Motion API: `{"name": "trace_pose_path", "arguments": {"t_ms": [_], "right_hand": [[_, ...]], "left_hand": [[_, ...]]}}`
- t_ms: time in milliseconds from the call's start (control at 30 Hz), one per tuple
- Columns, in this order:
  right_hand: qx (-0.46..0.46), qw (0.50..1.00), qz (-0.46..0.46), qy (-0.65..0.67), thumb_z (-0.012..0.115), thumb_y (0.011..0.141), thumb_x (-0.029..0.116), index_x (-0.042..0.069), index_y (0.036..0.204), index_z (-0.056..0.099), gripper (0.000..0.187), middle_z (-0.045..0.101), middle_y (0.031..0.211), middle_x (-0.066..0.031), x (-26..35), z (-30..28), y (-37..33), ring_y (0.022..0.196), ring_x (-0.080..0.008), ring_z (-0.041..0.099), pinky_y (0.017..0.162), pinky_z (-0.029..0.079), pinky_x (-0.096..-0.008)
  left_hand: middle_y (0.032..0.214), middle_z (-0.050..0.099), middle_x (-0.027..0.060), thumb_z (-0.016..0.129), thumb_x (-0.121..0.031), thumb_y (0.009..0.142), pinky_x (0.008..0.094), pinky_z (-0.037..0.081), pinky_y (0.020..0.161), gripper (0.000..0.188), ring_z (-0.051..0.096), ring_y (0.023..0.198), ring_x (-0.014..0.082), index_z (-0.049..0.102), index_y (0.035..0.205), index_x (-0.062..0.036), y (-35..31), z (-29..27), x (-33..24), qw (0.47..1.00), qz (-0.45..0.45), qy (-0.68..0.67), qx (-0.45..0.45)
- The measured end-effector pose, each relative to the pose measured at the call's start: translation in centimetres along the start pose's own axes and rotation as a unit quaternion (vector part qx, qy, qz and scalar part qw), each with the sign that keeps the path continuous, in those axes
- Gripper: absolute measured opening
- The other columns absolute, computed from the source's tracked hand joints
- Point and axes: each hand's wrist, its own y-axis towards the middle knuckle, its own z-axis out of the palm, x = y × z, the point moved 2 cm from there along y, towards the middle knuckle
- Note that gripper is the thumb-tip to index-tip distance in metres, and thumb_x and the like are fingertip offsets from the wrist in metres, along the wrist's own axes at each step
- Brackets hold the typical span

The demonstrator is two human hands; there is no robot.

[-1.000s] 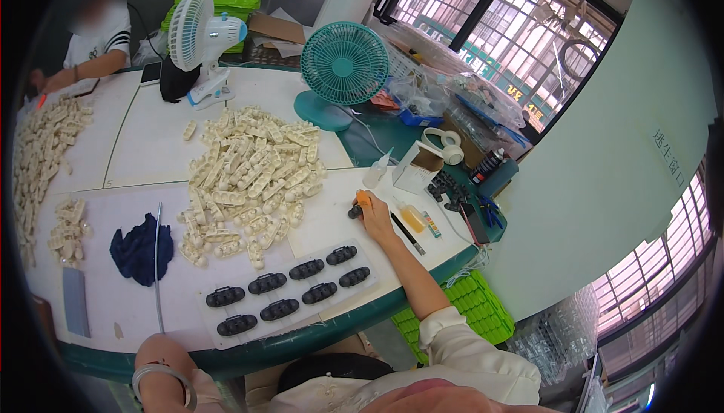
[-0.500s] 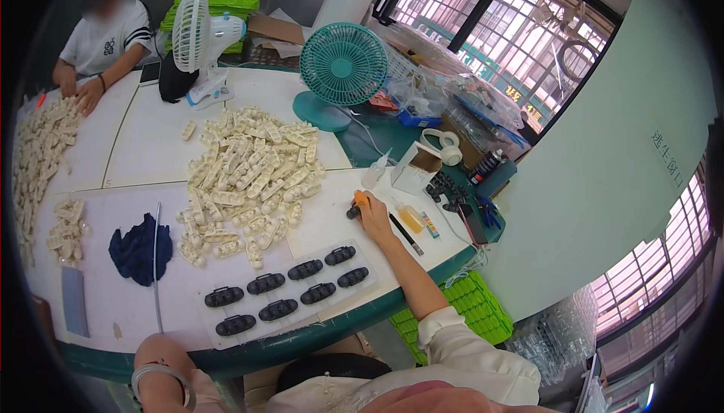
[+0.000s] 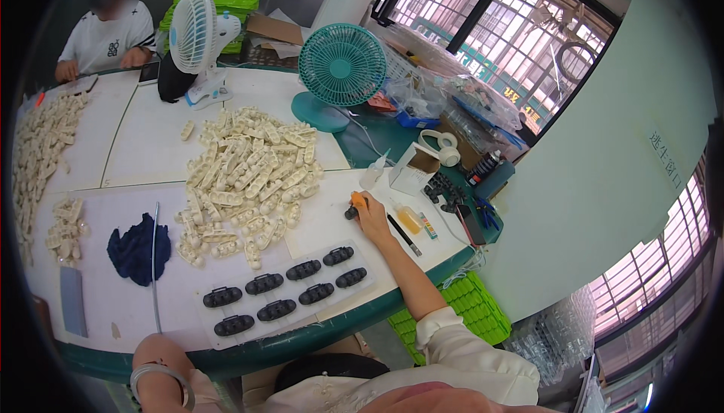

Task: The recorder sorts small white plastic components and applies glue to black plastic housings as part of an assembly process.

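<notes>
My right hand (image 3: 372, 221) rests over the right part of the white table, its fingers closed around a small orange object (image 3: 359, 199) whose kind I cannot make out. A small black piece (image 3: 351, 212) shows at its fingertips. Just right of this hand lies a black pen-like stick (image 3: 403, 234). My left hand (image 3: 162, 350) is at the table's near edge, a bracelet (image 3: 143, 374) on its wrist; its fingers are hidden. Between the hands lies a clear sheet (image 3: 289, 291) bearing two rows of black oval parts (image 3: 276, 310).
A big heap of cream plastic parts (image 3: 256, 171) covers the table's middle. Beside it lie a dark blue cloth (image 3: 139, 251) and a grey rod (image 3: 155, 243). A teal fan (image 3: 342, 66), a white fan (image 3: 194, 36) and a small bottle (image 3: 372, 172) stand beyond. A co-worker (image 3: 109, 32) sits far left.
The co-worker's hands have drawn back from the far-left heap, and a flat pale item now shows there. My hands have barely moved.
</notes>
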Motion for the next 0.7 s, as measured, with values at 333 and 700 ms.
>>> {"name": "trace_pose_path", "arguments": {"t_ms": [333,700], "right_hand": [[-0.018,0.998,-0.009,-0.058,0.06,0.079,0.012,0.002,0.092,0.053,0.018,0.06,0.067,-0.008,1.8,0.0,-0.3,0.059,-0.0122,0.055,0.056,0.042,-0.0246],[-0.127,0.989,-0.074,-0.016,0.062,0.077,0.005,0.003,0.094,0.054,0.019,0.055,0.07,-0.0019,1.1,-0.4,-0.5,0.057,-0.0051,0.048,0.05,0.039,-0.0184]], "left_hand": [[0.054,0.05,0.0125,0.049,-0.009,0.069,0.0443,0.041,0.043,0.014,0.053,0.051,0.0282,0.055,0.058,-0.001,0.1,-0.2,0.1,1.0,0.013,0.006,0.005],[0.053,0.048,0.0115,0.05,-0.009,0.067,0.044,0.041,0.043,0.013,0.052,0.049,0.0267,0.055,0.058,-0.0016,0.0,-0.2,-0.3,1.0,0.003,0.012,0.001]]}}
